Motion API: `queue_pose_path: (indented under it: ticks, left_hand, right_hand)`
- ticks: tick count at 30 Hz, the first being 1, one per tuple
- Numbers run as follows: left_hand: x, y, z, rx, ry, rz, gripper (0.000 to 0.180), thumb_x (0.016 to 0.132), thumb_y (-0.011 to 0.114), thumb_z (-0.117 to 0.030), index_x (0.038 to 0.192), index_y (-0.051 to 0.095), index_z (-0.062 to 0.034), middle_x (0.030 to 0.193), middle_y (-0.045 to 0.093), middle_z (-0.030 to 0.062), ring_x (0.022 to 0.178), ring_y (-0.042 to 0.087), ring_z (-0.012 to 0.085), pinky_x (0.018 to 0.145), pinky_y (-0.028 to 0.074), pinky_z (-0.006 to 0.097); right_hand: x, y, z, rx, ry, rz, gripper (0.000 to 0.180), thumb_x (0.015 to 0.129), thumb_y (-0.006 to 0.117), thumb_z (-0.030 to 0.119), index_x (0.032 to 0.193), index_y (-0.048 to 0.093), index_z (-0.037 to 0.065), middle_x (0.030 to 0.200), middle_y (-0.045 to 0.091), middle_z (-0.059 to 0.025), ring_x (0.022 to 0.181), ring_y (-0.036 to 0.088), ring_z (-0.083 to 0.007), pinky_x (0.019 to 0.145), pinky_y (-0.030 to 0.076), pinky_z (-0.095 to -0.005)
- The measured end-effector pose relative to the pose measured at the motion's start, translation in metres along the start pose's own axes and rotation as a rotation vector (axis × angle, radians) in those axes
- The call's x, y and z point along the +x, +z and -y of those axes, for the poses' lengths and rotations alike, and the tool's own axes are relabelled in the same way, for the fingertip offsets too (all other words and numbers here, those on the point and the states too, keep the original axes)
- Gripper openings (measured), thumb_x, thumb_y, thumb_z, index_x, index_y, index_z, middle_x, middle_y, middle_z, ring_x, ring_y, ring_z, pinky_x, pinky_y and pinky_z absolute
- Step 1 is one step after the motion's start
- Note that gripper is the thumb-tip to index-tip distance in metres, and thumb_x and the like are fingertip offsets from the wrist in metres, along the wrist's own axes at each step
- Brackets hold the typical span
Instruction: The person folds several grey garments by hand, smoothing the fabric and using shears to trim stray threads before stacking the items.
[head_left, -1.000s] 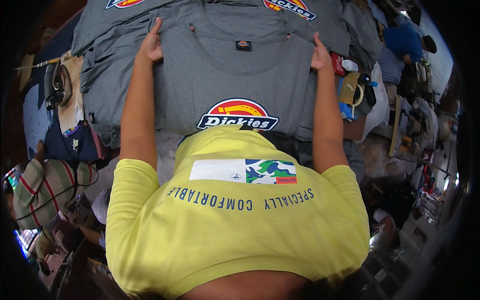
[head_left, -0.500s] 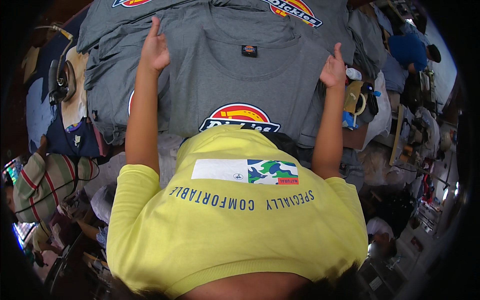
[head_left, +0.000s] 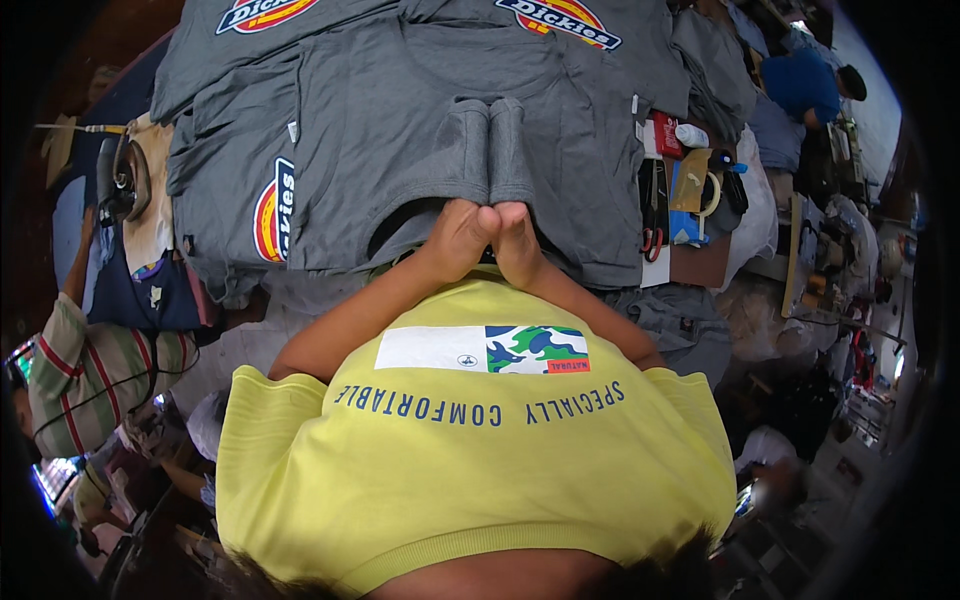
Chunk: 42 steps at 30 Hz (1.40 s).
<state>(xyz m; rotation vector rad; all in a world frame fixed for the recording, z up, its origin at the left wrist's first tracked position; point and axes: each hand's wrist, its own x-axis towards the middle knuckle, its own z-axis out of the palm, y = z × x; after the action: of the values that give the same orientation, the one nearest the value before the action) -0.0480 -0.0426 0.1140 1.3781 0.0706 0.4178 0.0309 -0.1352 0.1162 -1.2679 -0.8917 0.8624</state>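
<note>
A grey T-shirt (head_left: 585, 170) lies before me on a pile of grey T-shirts. Its fabric is drawn into two upright folds (head_left: 488, 140) side by side near the middle. My left hand (head_left: 458, 240) is closed on the near end of the left fold, and my right hand (head_left: 517, 245) on the right one. The thumbs almost touch, while the other fingers are partly hidden by the cloth. Beneath the folds, to the left, a dark curved opening shows in the fabric. More grey T-shirts (head_left: 225, 175) with a red and yellow print spread behind and to the left.
At right lie scissors (head_left: 652, 242), a tape roll (head_left: 711, 196), a red packet (head_left: 667, 135) and a white bottle (head_left: 690, 135). An iron (head_left: 122, 185) stands far left, by a co-worker in a striped shirt (head_left: 75, 370). Another person in blue (head_left: 800, 85) is at upper right.
Both hands have come from the shirt's two sides to the middle near me, and now grip its fabric. The shirt's front print is out of sight; scissors at right are uncovered.
</note>
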Motion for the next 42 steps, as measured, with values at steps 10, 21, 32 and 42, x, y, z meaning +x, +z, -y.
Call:
queue_pose_path:
  ticks: [10, 21, 32, 42]
  left_hand:
    - [-0.016, 0.025, -0.008, 0.004, 0.203, -0.089, 0.070, 0.081, 0.047, -0.057, 0.103, 0.046, 0.0098, 0.091, 0.054, 0.0116, 0.086, 0.051, 0.0186, 0.076, 0.041, 0.030]
    - [-0.138, -0.215, 0.007, -0.824, -0.027, 0.106, 0.071, 0.082, 0.047, -0.055, 0.125, 0.038, 0.0004, 0.128, 0.041, 0.0152, 0.115, 0.042, 0.0214, 0.098, 0.029, 0.038]
    - [0.032, -0.206, -0.109, -0.682, -0.134, 0.203, 0.073, 0.089, 0.036, -0.050, 0.126, 0.029, 0.0130, 0.130, 0.036, 0.0252, 0.121, 0.038, 0.0314, 0.101, 0.029, 0.038]
    - [0.102, -0.208, 0.007, 0.918, -0.342, -0.288, 0.054, 0.079, 0.054, -0.052, 0.101, 0.061, -0.0023, 0.096, 0.062, 0.0116, 0.092, 0.057, 0.0237, 0.080, 0.043, 0.032]
  right_hand:
    - [-0.023, 0.017, -0.004, 0.010, -0.205, -0.027, 0.086, 0.082, 0.027, 0.067, 0.123, 0.032, -0.009, 0.125, 0.038, -0.0185, 0.118, 0.035, -0.0247, 0.097, 0.026, -0.0318]
    - [-0.096, -0.142, 0.038, 0.420, -0.178, 0.046, 0.086, 0.080, 0.027, 0.068, 0.124, 0.037, -0.006, 0.122, 0.039, -0.0199, 0.111, 0.039, -0.0306, 0.097, 0.025, -0.0436]
    - [0.039, -0.223, 0.055, 0.713, 0.032, -0.114, 0.050, 0.086, 0.045, 0.043, 0.112, 0.049, 0.000, 0.106, 0.059, -0.0114, 0.092, 0.058, -0.0181, 0.085, 0.045, -0.0322]
    - [0.107, -0.172, -0.043, 0.495, 0.308, -0.116, 0.034, 0.088, 0.050, 0.033, 0.107, 0.055, 0.004, 0.099, 0.062, -0.0063, 0.090, 0.059, -0.0156, 0.080, 0.047, -0.0275]
